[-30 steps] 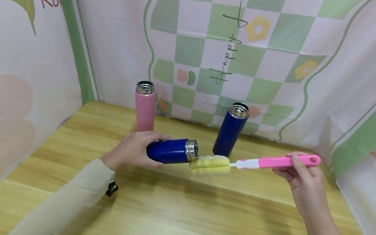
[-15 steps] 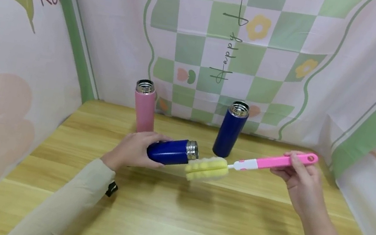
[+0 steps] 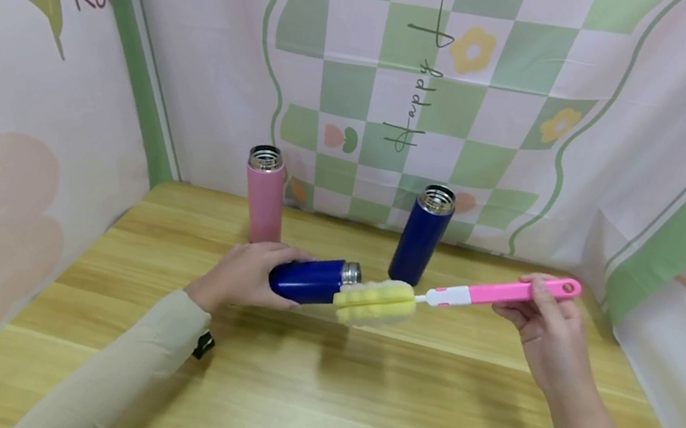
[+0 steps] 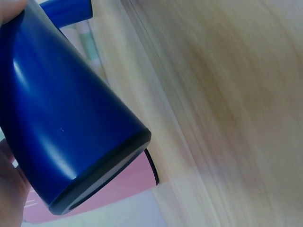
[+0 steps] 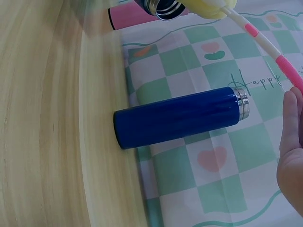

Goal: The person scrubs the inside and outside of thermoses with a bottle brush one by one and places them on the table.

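My left hand [image 3: 248, 272] grips a blue vacuum flask [image 3: 307, 280] by its base half, tilted nearly flat above the table with its steel mouth toward the right. The flask's dark base [image 4: 102, 175] shows in the left wrist view. In my right hand [image 3: 552, 335] is a bottle brush, held by its pink handle [image 3: 508, 293]. Its yellow sponge head [image 3: 377, 303] overlaps the flask's mouth in the head view. From the right wrist, the open mouth [image 5: 166, 8] shows beside the sponge; whether they touch, I cannot tell.
A second blue flask [image 3: 421, 239] stands upright without a lid at the back of the wooden table [image 3: 295, 405]. Behind my left hand stands a lidless pink flask [image 3: 264, 200]. A patterned curtain [image 3: 397, 101] hangs along the table's back edge.
The brush has shifted slightly left over the last second, its sponge dipping and then rising a little. The held flask's mouth has turned slightly downward. Both standing flasks stay put.
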Demonstrator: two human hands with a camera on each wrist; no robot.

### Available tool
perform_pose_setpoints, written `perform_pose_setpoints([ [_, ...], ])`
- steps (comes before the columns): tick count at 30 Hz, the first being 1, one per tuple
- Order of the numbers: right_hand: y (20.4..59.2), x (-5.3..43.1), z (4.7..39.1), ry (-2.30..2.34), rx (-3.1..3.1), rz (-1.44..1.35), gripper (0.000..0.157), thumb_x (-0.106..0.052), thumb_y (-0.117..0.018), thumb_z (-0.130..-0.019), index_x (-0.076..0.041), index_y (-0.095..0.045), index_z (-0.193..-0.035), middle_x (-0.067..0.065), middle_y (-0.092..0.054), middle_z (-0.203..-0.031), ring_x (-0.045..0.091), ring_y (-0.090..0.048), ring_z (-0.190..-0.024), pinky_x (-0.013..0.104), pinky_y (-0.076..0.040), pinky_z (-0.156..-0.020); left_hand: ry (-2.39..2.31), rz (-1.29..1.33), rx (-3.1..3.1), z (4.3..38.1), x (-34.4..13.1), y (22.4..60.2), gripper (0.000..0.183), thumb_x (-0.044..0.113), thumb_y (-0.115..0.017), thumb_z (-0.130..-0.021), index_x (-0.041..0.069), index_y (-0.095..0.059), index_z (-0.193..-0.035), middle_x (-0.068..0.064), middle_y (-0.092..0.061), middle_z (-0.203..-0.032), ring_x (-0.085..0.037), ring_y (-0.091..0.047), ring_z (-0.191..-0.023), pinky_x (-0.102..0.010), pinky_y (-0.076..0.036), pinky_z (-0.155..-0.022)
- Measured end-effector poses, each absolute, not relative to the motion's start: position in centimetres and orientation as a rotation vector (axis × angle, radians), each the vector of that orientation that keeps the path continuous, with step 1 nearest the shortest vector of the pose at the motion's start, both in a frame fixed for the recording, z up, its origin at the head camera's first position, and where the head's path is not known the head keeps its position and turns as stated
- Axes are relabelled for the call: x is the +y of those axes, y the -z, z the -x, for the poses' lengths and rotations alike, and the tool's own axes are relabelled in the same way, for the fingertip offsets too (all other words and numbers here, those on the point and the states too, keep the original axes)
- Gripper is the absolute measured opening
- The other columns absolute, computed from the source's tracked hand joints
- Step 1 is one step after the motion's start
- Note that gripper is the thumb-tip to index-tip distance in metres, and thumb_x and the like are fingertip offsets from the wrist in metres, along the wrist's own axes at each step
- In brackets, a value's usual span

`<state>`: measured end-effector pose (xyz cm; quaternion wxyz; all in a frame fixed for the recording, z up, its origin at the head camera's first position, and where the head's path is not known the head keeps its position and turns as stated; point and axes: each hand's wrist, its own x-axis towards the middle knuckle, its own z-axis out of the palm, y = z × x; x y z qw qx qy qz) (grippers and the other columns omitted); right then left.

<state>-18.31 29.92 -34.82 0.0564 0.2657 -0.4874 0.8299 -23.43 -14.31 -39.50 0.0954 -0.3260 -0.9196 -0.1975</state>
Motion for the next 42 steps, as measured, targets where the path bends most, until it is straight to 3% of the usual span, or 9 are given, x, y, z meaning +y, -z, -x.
perform_pose_setpoints([
  [8,34.73,29.75,18.56,-2.537,-1.468,-0.794,0.026,-0.006,-0.034,-0.109,0.008,-0.055,-0.117,0.021,-0.066,-0.107,0.026,-0.070,-0.098,0.034,-0.053,-0.088,0.545,1.036,-2.684,23.23,-14.06,39.38,0.071,0.061,-0.079,-0.076,0.036,-0.057,-0.139,0.003,-0.064,-0.128,-0.016,-0.061,-0.111,-0.046,-0.052,-0.086],
  [16,34.91,29.57,18.72,-2.523,-1.499,-0.749,0.024,-0.009,-0.037,-0.109,0.005,-0.053,-0.118,0.019,-0.065,-0.109,0.024,-0.070,-0.098,0.033,-0.051,-0.089,0.546,1.042,-2.673,23.09,-13.85,39.47,0.071,0.055,-0.083,-0.075,0.038,-0.057,-0.139,0.006,-0.064,-0.128,-0.014,-0.060,-0.111,-0.044,-0.052,-0.086],
  [24,35.01,29.52,18.83,-2.492,-1.483,-0.755,0.024,-0.008,-0.037,-0.108,0.005,-0.053,-0.119,0.019,-0.063,-0.109,0.024,-0.068,-0.099,0.034,-0.049,-0.090,0.532,1.053,-2.701,23.15,-13.84,39.42,0.072,0.061,-0.080,-0.075,0.039,-0.056,-0.140,0.007,-0.063,-0.130,-0.013,-0.059,-0.113,-0.043,-0.052,-0.087],
  [42,35.18,30.31,18.86,-2.360,-1.639,-0.577,0.020,-0.010,-0.046,-0.106,0.005,-0.057,-0.116,0.016,-0.066,-0.106,0.022,-0.070,-0.095,0.032,-0.053,-0.087,0.593,1.016,-2.664,23.21,-13.69,39.00,0.073,0.049,-0.087,-0.073,0.037,-0.058,-0.138,0.001,-0.066,-0.126,-0.016,-0.062,-0.108,-0.044,-0.052,-0.087],
])
